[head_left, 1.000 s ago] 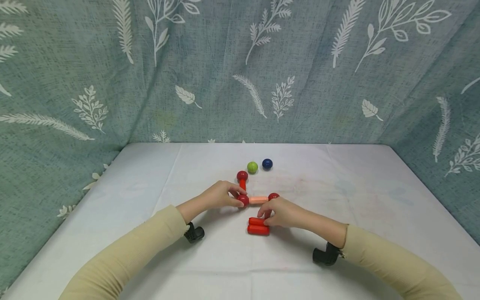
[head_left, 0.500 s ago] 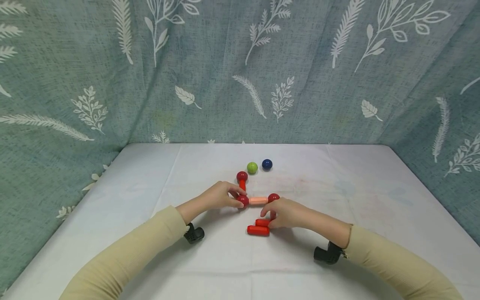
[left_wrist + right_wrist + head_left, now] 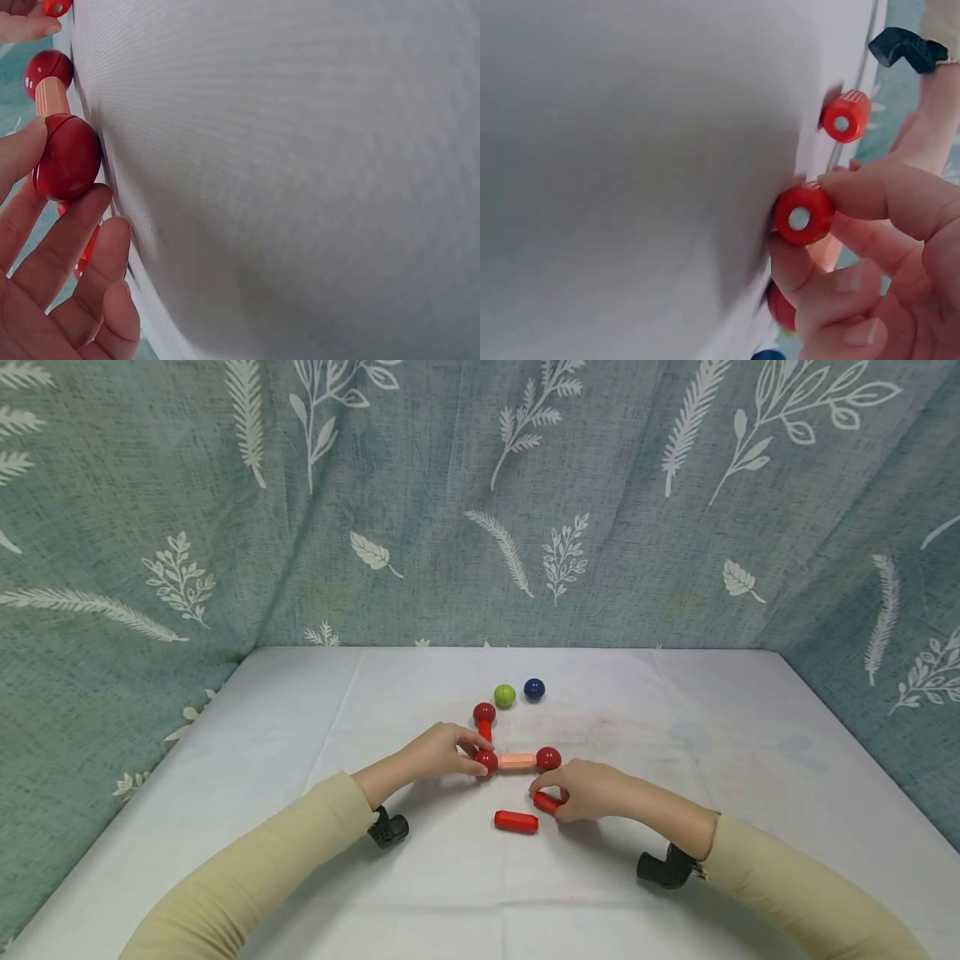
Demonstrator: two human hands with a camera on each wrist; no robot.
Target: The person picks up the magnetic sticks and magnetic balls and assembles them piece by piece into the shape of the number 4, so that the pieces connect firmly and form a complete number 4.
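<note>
My left hand [image 3: 442,752] pinches a glossy red ball [image 3: 69,157] between thumb and fingers. That ball is the corner of an L: a pale orange ribbed rod [image 3: 517,762] runs right from it to another red ball [image 3: 548,759], and a red rod [image 3: 485,729] runs away to a third red ball [image 3: 484,713]. My right hand [image 3: 596,792] pinches a loose red rod [image 3: 804,214], whose silvery round end shows in the right wrist view. This rod is tilted, just in front of the right-hand ball and apart from it. Another red rod [image 3: 516,822] lies nearer me on the cloth.
A green ball [image 3: 505,696] and a dark blue ball [image 3: 534,689] rest beyond the L shape. White cloth covers the table [image 3: 360,893]. A green leaf-patterned curtain [image 3: 435,510] rises behind the table and along its sides.
My right hand has drawn one red rod away from its neighbour, to the right and slightly away from me, turning it at an angle. The left hand stays on the corner ball.
</note>
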